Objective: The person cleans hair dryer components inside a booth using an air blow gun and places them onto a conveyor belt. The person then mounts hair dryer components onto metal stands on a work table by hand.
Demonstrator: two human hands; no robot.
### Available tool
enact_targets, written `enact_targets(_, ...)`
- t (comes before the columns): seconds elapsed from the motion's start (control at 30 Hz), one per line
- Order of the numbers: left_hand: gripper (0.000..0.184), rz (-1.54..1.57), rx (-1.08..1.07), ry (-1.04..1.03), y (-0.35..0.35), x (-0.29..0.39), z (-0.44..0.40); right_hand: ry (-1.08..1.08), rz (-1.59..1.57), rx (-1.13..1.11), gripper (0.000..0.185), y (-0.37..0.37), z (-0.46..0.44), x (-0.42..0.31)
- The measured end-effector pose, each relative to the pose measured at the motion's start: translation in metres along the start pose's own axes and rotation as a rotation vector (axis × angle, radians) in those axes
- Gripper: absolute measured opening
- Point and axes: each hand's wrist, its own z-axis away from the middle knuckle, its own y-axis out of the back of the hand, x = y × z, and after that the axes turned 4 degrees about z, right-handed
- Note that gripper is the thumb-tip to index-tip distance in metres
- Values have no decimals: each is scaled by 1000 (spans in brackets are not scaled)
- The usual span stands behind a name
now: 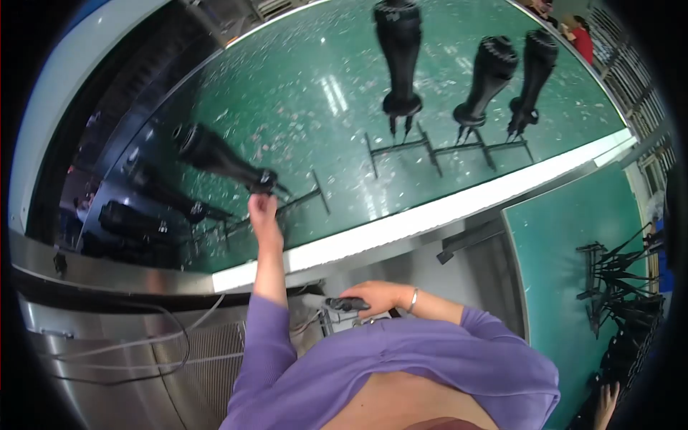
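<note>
My left hand reaches over the green surface, its fingers closed at the narrow end of a glossy black tapered part. That part lies tilted, wide end up and to the left, by a dark rack with short crossbars. Close to my body, my right hand is closed around a dark hand tool with a pale tip pointing left. The tool's exact kind is hard to make out. More black tapered parts, such as one at the far left, sit beyond my left hand.
Three similar black parts, one at the top, stand on racks to the right. A white edge borders the green surface. A side table holds dark racks. Another person's hand shows at lower right. Hoses run at left.
</note>
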Motion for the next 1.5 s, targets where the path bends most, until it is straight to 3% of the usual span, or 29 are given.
enact_targets(0.03, 16, -176, 170, -15, -15, 20, 25, -49, -25, 3, 60, 4, 6, 0)
enact_targets(0.07, 15, -252, 148, -16, -19, 8, 43, -93, -55, 4, 60, 6, 10, 0)
enact_targets(0.1, 17, -330, 37, 36, -49, 23, 59, -77, -54, 50, 61, 4, 15, 6)
enact_targets(0.13, 22, -169, -158, 104, -81, 30, 68, -123, -68, 42, 61, 9, 21, 3)
enact_targets(0.17, 34, -274, -312, 12, -108, 24, 63, -171, -82, 28, 61, 14, 29, -5)
enact_targets(0.23, 62, -174, -398, -87, -179, 21, 40, -173, -96, 36, 62, 12, 40, 2)
enact_targets(0.3, 64, -156, -420, -190, -239, 9, 5, -147, -59, 153, 61, -12, 52, 24)
enact_targets(0.33, 55, 28, -652, 106, -257, 11, -16, -128, -39, 206, 61, -15, 53, 31)
enact_targets(0.37, 35, 299, -772, 212, -267, 6, -29, -258, -134, 94, 61, 0, 58, 12)
enact_targets(0.47, 19, 279, -666, 306, -258, 36, -14, -222, -88, 155, 61, -10, 62, 20)
enact_targets(0.6, 12, 170, -725, 215, -134, 123, 59, -179, -133, 70, 61, -9, 52, 15)
enact_targets(0.63, 10, -78, -705, 213, -94, 153, 78, -139, -113, 33, 63, -8, 46, 12)
enact_targets(0.67, 10, 196, -611, 288, -58, 164, 105, -113, -57, 37, 64, -10, 40, 8)
enact_targets(0.73, 22, 270, -547, 283, 30, 178, 155, -8, 69, -53, 62, -8, 23, 1)
enact_targets(0.77, 31, 346, -322, 376, 72, 187, 192, 55, 71, -51, 62, -9, 12, -7)
enact_targets(0.8, 44, 374, -175, 335, 108, 200, 219, 123, 72, -61, 62, -9, 1, -18)
enact_targets(0.87, 40, 353, 242, 223, 156, 229, 276, 122, 39, -155, 61, -11, -26, -35)
enact_targets(0.93, 49, 339, 559, 201, 206, 236, 330, 242, 127, -81, 60, -33, -66, -59)
enact_targets(1.0, 39, 441, 796, 163, 250, 222, 373, 400, 119, -43, 60, -65, -113, -115)
enact_targets(1.1, 35, 599, 1004, 178, 312, 186, 424, 811, 188, -432, 60, -124, -144, -248)
enact_targets(1.13, 33, 664, 1050, 176, 332, 174, 440, 996, 281, -539, 60, -151, -149, -277)
enact_targets(1.17, 33, 734, 937, 92, 345, 171, 453, 1039, 313, -503, 59, -182, -166, -287)
enact_targets(1.2, 30, 706, 1131, 220, 368, 157, 470, 1069, 340, -466, 59, -216, -185, -291)
enact_targets(1.27, 28, 708, 1121, 225, 372, 189, 471, 786, 408, -392, 57, -262, -234, -301)
enact_targets(1.33, 25, 629, 1150, 299, 401, 184, 481, 1150, 274, -527, 55, -282, -227, -325)
enact_targets(1.37, 25, 605, 1124, 284, 423, 166, 490, 1005, 276, -701, 54, -286, -218, -344)
enact_targets(1.47, 30, 616, 1074, 238, 421, 195, 487, 792, 409, -369, 56, -330, -260, -335)
enact_targets(1.5, 36, 691, 1034, 228, 433, 186, 492, 929, 306, -369, 55, -333, -262, -333)
